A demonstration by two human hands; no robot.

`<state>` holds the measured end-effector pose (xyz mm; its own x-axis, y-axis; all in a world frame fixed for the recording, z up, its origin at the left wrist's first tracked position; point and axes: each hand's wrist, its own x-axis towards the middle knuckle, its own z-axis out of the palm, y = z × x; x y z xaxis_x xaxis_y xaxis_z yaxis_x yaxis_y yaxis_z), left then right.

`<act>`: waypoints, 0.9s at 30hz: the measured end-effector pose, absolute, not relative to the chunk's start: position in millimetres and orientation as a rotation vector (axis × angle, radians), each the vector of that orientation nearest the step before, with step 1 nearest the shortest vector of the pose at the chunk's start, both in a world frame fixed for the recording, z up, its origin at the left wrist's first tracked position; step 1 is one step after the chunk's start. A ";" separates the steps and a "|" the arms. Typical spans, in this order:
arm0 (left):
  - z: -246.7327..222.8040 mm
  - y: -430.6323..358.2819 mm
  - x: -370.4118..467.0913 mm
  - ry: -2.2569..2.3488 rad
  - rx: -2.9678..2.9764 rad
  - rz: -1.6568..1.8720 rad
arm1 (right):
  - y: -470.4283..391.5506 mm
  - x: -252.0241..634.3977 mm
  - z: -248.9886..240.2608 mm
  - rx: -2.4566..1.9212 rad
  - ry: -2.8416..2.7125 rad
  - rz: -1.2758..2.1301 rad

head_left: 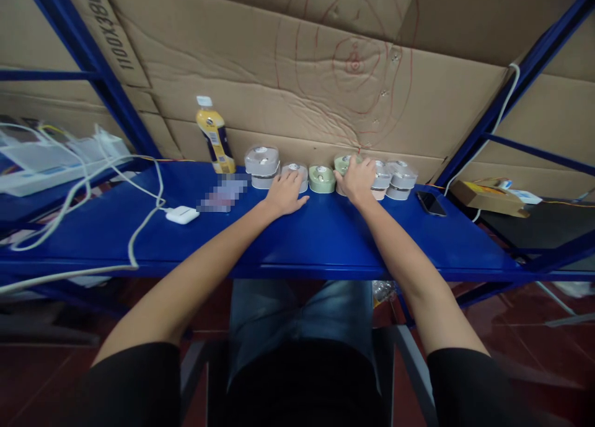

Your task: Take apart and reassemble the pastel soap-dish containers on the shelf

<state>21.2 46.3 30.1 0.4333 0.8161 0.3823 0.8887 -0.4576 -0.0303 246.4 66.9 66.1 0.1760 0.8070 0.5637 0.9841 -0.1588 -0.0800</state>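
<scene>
Several small lidded boxes stand in a row along the back of the blue shelf. My left hand (284, 193) lies with its fingers over a grey box (298, 170), thumb spread to the right. Left of it is a stack of two grey boxes (262, 163). A single green box (321, 179) sits between my hands, touched by neither. My right hand (357, 178) has its fingers around a green box (343, 162) on top of a stack; the lower box is mostly hidden. Grey-topped stacks (400, 178) stand right of that hand.
A yellow bottle (215, 136) stands at the back left, near a blurred patch. A white case (182, 214) and white cables lie left. At the right are a phone (431, 203) and an open cardboard box (488, 198). Cardboard lines the back.
</scene>
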 end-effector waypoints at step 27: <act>12.3 14.1 -7.6 -1.221 -3.195 -1.166 | -4.1 250.6 34.9 -1.091 -2.471 0.246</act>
<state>-7.6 14.1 12.3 0.5872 0.7116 0.3857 0.4184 -0.6747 0.6080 250.6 -4.1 34.9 -0.6007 0.7373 0.3093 0.6618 0.6755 -0.3250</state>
